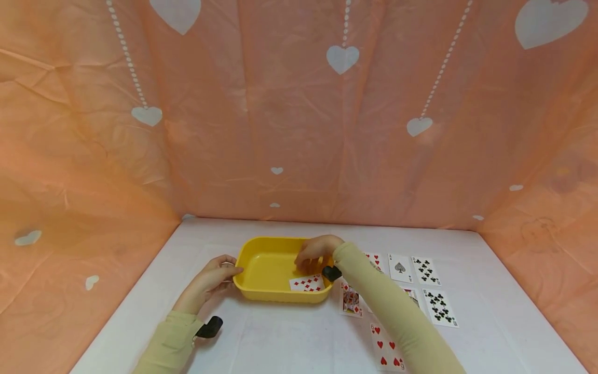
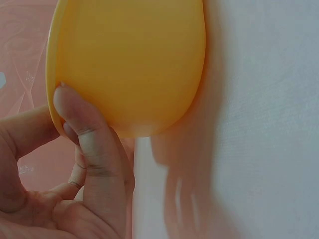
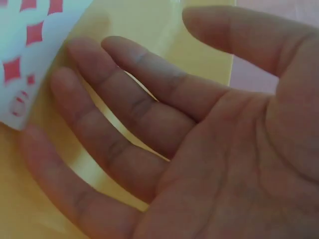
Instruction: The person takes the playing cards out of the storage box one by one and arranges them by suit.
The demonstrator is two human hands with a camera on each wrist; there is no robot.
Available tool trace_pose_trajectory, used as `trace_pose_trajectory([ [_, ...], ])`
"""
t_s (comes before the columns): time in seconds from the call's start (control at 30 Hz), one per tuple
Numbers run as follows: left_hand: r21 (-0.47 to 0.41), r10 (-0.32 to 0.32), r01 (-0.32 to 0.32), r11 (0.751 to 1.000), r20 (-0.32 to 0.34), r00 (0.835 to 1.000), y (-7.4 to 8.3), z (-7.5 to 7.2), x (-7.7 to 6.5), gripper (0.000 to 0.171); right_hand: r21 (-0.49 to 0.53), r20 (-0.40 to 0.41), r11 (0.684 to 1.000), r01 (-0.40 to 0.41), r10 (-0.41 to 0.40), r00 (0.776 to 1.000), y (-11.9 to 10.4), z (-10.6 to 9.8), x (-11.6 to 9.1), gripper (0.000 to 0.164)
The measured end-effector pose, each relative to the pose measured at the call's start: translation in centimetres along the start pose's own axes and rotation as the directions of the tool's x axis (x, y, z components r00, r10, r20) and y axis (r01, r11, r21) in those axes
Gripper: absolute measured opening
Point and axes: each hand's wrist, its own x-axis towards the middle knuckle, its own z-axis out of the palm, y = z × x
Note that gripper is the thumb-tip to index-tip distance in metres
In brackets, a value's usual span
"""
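A yellow plastic tray (image 1: pixel 280 297) stands on the white table. My left hand (image 1: pixel 207 282) pinches its left rim, the thumb (image 2: pixel 75 107) inside and the fingers outside. Over the tray's right end, my right hand (image 1: pixel 318 250) reaches in with its fingers loosely bent and the thumb apart. A diamonds playing card (image 1: pixel 307 283) lies face up in the tray's front right part. In the right wrist view the little fingertip is close to the edge of that diamonds card (image 3: pixel 35 50); whether they touch I cannot tell. No card shows between the fingers.
Several face-up cards lie right of the tray, including an ace of spades (image 1: pixel 400 268), two clubs cards (image 1: pixel 425 271), a diamonds face card (image 1: pixel 350 301) and a six of hearts (image 1: pixel 384 347). My right sleeve (image 1: pixel 390 306) covers some. Peach curtains (image 1: pixel 299 130) border the table's back and sides.
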Motion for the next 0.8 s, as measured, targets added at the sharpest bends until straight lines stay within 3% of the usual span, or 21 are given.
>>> trace_pose_trajectory([
  [0.5, -0.001, -0.004, 0.004, 1.0, -0.011, 1.0, -0.01, 0.09, -0.06, 0.029, 0.021, 0.065, 1.0, 0.016, -0.018, 0.998, 0.01, 0.73, -0.36, 0.022],
  [0.8, -0.008, 0.011, -0.011, 1.0, 0.001, 1.0, -0.1, 0.07, -0.05, 0.028, -0.011, 0.072, 0.997, 0.081, -0.08, 0.994, 0.06, 0.68, -0.38, 0.013],
])
